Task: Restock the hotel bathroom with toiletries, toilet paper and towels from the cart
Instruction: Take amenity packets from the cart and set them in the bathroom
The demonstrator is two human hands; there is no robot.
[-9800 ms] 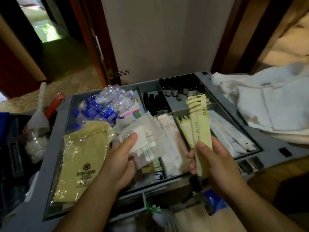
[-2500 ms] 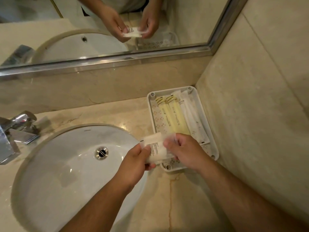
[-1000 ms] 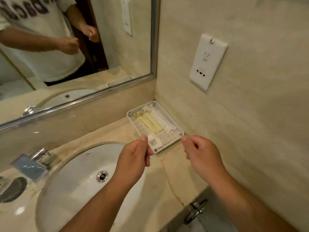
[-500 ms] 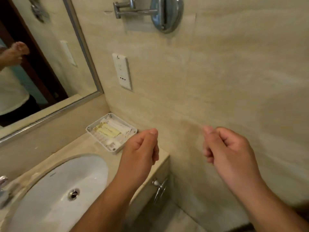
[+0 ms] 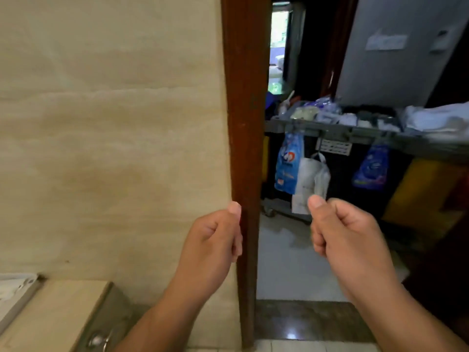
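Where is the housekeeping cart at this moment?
In the head view the cart stands at upper right, beyond the brown door frame, outside the bathroom, above the right hand.

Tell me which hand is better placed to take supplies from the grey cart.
Probably the right hand: it is before the open doorway, in line with the grey supply cart. The left hand is before the brown wooden door frame. Both hold nothing.
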